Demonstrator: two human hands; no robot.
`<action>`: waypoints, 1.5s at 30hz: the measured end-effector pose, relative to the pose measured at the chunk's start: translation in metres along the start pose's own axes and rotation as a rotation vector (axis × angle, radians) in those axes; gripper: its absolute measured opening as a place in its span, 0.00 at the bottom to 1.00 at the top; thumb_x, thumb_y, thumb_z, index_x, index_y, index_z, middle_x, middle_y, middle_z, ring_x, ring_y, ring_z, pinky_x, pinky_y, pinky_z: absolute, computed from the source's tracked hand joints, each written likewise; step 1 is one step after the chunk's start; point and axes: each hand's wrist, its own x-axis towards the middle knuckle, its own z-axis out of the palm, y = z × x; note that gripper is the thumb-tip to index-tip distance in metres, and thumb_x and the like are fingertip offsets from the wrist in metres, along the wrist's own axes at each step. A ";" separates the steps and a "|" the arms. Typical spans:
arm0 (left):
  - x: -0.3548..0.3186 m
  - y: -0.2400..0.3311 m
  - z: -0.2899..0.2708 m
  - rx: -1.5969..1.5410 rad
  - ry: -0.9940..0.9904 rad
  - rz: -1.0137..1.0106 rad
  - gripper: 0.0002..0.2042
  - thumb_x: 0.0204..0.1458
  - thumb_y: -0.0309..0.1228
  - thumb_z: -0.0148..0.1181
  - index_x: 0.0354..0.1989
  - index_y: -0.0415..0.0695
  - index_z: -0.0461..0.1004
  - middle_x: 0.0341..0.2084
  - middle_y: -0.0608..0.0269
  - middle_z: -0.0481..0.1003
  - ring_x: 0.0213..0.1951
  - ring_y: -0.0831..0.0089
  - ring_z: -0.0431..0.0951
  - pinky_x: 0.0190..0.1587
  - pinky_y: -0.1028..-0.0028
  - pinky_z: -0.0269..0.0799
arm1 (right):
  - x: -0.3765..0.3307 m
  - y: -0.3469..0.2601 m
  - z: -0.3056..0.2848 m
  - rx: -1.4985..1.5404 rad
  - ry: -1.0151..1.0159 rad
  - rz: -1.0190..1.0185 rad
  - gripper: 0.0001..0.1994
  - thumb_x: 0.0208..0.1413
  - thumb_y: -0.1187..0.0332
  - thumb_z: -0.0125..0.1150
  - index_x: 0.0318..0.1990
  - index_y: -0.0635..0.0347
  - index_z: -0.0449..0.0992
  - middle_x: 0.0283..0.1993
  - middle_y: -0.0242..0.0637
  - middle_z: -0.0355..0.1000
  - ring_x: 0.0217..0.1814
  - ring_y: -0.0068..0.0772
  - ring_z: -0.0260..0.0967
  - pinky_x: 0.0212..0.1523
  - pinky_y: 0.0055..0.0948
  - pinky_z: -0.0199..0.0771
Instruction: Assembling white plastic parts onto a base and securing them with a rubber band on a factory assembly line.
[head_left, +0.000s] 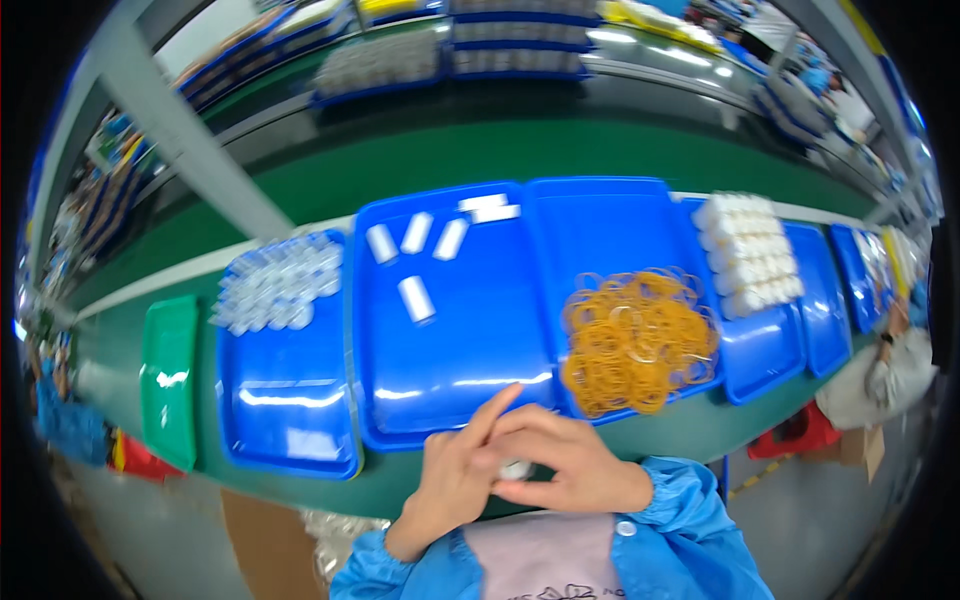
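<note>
Close to my body, at the table's front edge, both hands meet around a small white round-ended piece (515, 470). The fingers of my right hand (570, 458) curve around it from the right, closed on it. My left hand (452, 478) presses against it from the left; its index finger points up and away, while the other fingers are curled and partly hidden. Most of the piece is covered, so its full shape cannot be made out. Just beyond lies a blue tray (450, 345) with several white cylinders (416, 298). Orange rubber bands (640, 340) are heaped in the tray on its right.
Clear plastic pieces (280, 280) fill the back of a blue tray (290, 400) at left, beside a green tray (170, 380). White cylinders stand stacked (750, 255) at right. A grey post (195, 135) rises at back left. Another person's arm (885, 375) is at far right.
</note>
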 end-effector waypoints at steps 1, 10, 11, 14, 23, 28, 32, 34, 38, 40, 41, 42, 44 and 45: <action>-0.002 0.015 0.001 -0.098 -0.013 -0.096 0.37 0.59 0.62 0.31 0.64 0.42 0.60 0.38 0.45 0.77 0.41 0.48 0.79 0.40 0.62 0.74 | -0.003 -0.003 -0.005 -0.001 -0.001 0.006 0.18 0.47 0.68 0.67 0.48 0.51 0.76 0.47 0.37 0.65 0.39 0.39 0.70 0.36 0.31 0.73; -0.009 -0.004 -0.056 0.044 0.447 -0.022 0.19 0.49 0.31 0.57 0.49 0.34 0.71 0.51 0.52 0.70 0.55 0.62 0.68 0.61 0.65 0.58 | -0.103 0.009 -0.151 -0.588 0.951 0.280 0.23 0.43 0.80 0.63 0.50 0.61 0.69 0.43 0.35 0.66 0.39 0.26 0.68 0.37 0.23 0.72; -0.010 -0.009 -0.071 0.054 0.486 -0.035 0.17 0.51 0.29 0.56 0.47 0.33 0.72 0.48 0.54 0.72 0.53 0.64 0.70 0.59 0.67 0.60 | -0.113 0.012 -0.164 -0.547 1.071 0.348 0.21 0.44 0.81 0.62 0.48 0.63 0.69 0.42 0.33 0.65 0.38 0.21 0.66 0.35 0.20 0.71; -0.011 -0.039 -0.119 0.077 0.589 -0.123 0.11 0.56 0.26 0.54 0.44 0.34 0.74 0.40 0.60 0.74 0.45 0.72 0.72 0.53 0.73 0.65 | -0.163 0.045 -0.211 -0.744 1.216 0.378 0.19 0.47 0.77 0.64 0.49 0.62 0.71 0.42 0.33 0.66 0.35 0.19 0.66 0.33 0.19 0.71; 0.027 -0.113 -0.210 0.360 0.495 -0.130 0.07 0.57 0.26 0.56 0.40 0.36 0.76 0.32 0.65 0.75 0.34 0.80 0.73 0.39 0.79 0.69 | -0.209 0.127 -0.293 -1.082 1.213 0.545 0.22 0.47 0.71 0.67 0.52 0.58 0.71 0.43 0.37 0.68 0.29 0.27 0.66 0.32 0.27 0.70; 0.036 -0.126 -0.222 0.650 0.494 -0.052 0.07 0.53 0.23 0.57 0.39 0.37 0.76 0.29 0.62 0.74 0.30 0.75 0.73 0.36 0.77 0.68 | -0.209 0.139 -0.293 -1.101 1.136 0.542 0.22 0.48 0.72 0.66 0.53 0.60 0.71 0.48 0.39 0.68 0.35 0.33 0.70 0.36 0.29 0.72; 0.035 -0.120 -0.214 0.897 0.433 -0.011 0.12 0.47 0.21 0.60 0.42 0.39 0.73 0.32 0.58 0.71 0.33 0.66 0.71 0.39 0.72 0.67 | -0.216 0.132 -0.275 -1.350 0.933 0.664 0.30 0.49 0.76 0.58 0.63 0.56 0.62 0.63 0.42 0.62 0.62 0.45 0.61 0.59 0.41 0.62; 0.033 -0.120 -0.209 0.918 0.466 0.029 0.16 0.43 0.19 0.61 0.43 0.40 0.72 0.35 0.57 0.69 0.35 0.63 0.70 0.41 0.69 0.67 | -0.220 0.131 -0.271 -1.420 0.859 0.731 0.32 0.49 0.77 0.55 0.65 0.55 0.59 0.67 0.41 0.59 0.68 0.46 0.56 0.64 0.46 0.57; 0.032 -0.122 -0.213 0.904 0.458 0.002 0.19 0.40 0.16 0.62 0.44 0.40 0.70 0.36 0.56 0.68 0.36 0.62 0.70 0.42 0.67 0.67 | -0.218 0.131 -0.270 -1.420 0.804 0.792 0.37 0.47 0.82 0.48 0.68 0.54 0.53 0.71 0.39 0.54 0.72 0.46 0.50 0.67 0.53 0.50; 0.033 -0.123 -0.213 0.890 0.483 0.005 0.19 0.40 0.15 0.61 0.44 0.40 0.69 0.35 0.55 0.68 0.36 0.61 0.70 0.42 0.66 0.67 | -0.218 0.130 -0.271 -1.395 0.799 0.813 0.37 0.46 0.83 0.47 0.68 0.54 0.53 0.70 0.42 0.53 0.73 0.47 0.49 0.68 0.52 0.50; 0.033 -0.125 -0.215 0.904 0.482 0.014 0.19 0.41 0.15 0.61 0.43 0.40 0.69 0.35 0.55 0.68 0.36 0.60 0.70 0.42 0.66 0.67 | -0.216 0.130 -0.272 -1.384 0.797 0.820 0.37 0.46 0.83 0.46 0.68 0.54 0.53 0.70 0.43 0.53 0.73 0.47 0.49 0.68 0.51 0.50; 0.033 -0.128 -0.217 0.917 0.478 0.024 0.18 0.41 0.15 0.61 0.43 0.40 0.68 0.34 0.55 0.68 0.36 0.59 0.70 0.42 0.66 0.67 | -0.222 0.134 -0.276 -1.327 0.820 0.763 0.37 0.46 0.83 0.46 0.68 0.54 0.53 0.70 0.45 0.53 0.73 0.48 0.49 0.68 0.50 0.50; 0.032 -0.130 -0.218 0.936 0.475 0.031 0.17 0.42 0.15 0.60 0.42 0.39 0.68 0.34 0.54 0.68 0.36 0.59 0.71 0.42 0.66 0.67 | -0.228 0.139 -0.283 -1.206 0.855 0.648 0.37 0.45 0.84 0.45 0.68 0.55 0.53 0.70 0.50 0.52 0.73 0.51 0.48 0.69 0.47 0.49; 0.033 -0.129 -0.217 0.942 0.476 0.030 0.16 0.42 0.16 0.60 0.41 0.39 0.68 0.33 0.54 0.68 0.36 0.58 0.71 0.42 0.66 0.67 | -0.227 0.139 -0.282 -1.179 0.940 0.609 0.37 0.45 0.84 0.44 0.68 0.56 0.53 0.70 0.51 0.51 0.73 0.51 0.47 0.69 0.45 0.49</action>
